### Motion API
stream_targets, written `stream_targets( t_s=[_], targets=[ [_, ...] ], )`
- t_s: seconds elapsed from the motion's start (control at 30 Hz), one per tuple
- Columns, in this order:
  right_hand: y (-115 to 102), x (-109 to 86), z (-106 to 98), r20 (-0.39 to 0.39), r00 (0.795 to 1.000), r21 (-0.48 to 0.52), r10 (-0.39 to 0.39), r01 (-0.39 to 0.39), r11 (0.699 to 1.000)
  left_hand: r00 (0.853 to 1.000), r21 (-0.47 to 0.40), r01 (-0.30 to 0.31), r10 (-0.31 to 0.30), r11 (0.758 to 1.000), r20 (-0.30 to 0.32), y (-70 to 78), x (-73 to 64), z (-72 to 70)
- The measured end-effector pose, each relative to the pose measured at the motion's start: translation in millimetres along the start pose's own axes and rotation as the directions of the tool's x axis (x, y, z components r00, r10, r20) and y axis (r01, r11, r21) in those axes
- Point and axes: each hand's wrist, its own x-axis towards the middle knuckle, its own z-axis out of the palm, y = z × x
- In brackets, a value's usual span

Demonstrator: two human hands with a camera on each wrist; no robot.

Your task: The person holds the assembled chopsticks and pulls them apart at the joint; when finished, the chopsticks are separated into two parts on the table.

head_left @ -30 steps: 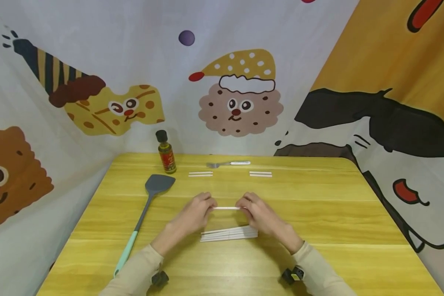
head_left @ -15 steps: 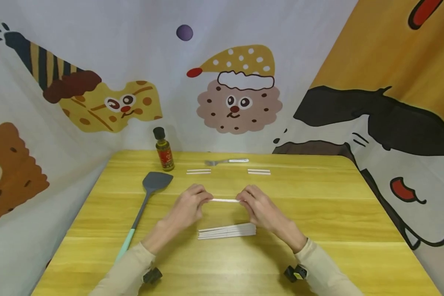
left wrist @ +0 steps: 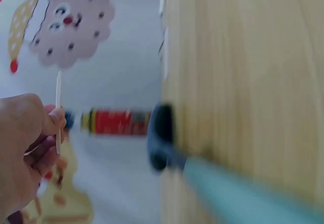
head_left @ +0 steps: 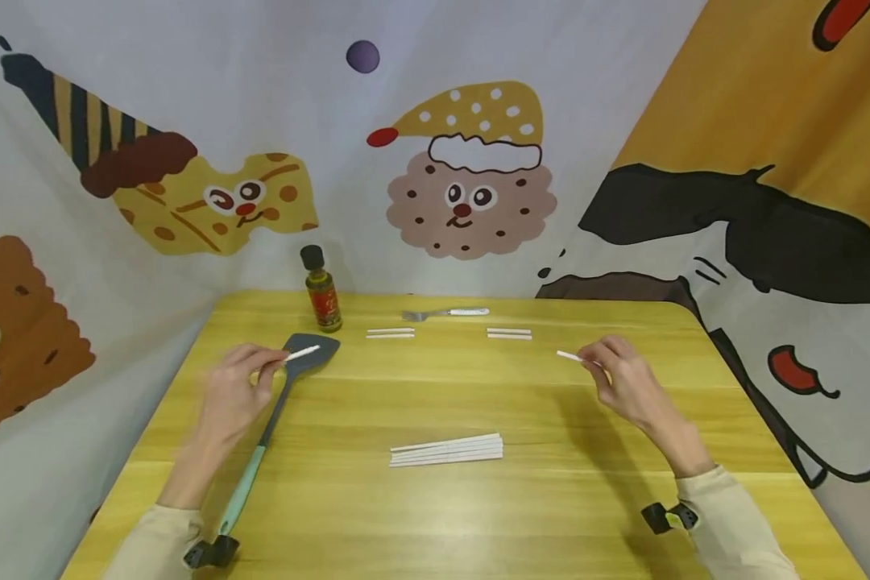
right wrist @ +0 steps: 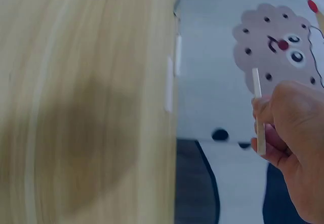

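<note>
My left hand point(head_left: 234, 395) pinches a short white stick point(head_left: 304, 352) between thumb and fingers, held above the spatula point(head_left: 312, 354) in the head view. On the right, my right hand point(head_left: 629, 385) pinches another short white stick point(head_left: 569, 355) over the table. Both pieces show up close in the wrist views, the left stick point(left wrist: 58, 92) and the right stick point(right wrist: 260, 135) each against the curtain. A bundle of several longer white sticks point(head_left: 445, 451) lies between the hands. Farther back lie a pair of short sticks point(head_left: 390, 333) on the left and another pair point(head_left: 509, 333) on the right.
A sauce bottle point(head_left: 324, 300) with a black cap stands at the back left. The fork point(head_left: 445, 313) lies near the far edge of the wooden table point(head_left: 587, 499). Along the left side runs the spatula's green handle point(head_left: 242, 491). Behind hangs a cartoon curtain point(head_left: 261, 97).
Both hands were close together, holding a white stick by its two ends. They have swung widely apart, left and right, and each now holds a separate short piece.
</note>
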Motion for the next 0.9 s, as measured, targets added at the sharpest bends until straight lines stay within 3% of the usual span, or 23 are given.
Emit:
stream_targets(
  t_s=[0.13, 0.37, 0.6, 0.9],
  targets=[
    [3.6, 4.2, 18.4, 0.087, 0.996, 0.046, -0.029, 0.025, 0.999, 0.99, -0.012, -0.025, 0.027, 1.0, 0.139, 11.6, 9.8, 27.9],
    [5.9, 17.1, 46.9, 0.142, 0.988, 0.026, 0.06, -0.064, 0.998, 0.968, 0.01, -0.025, 0.022, 1.0, 0.249, 25.4, 33.2, 66.4],
    [15.6, 22.7, 60.8, 0.228, 0.962, -0.023, 0.151, -0.149, 0.989, 0.907, 0.025, 0.048, -0.054, 0.999, 0.417, 14.8, 46.2, 95.5],
    [20.5, 33.7, 82.7, 0.296, 0.93, -0.048, 0.22, -0.215, 0.975, 0.844, -0.031, 0.161, -0.121, 0.986, 0.523, 4.5, 46.4, 127.6]
  ],
)
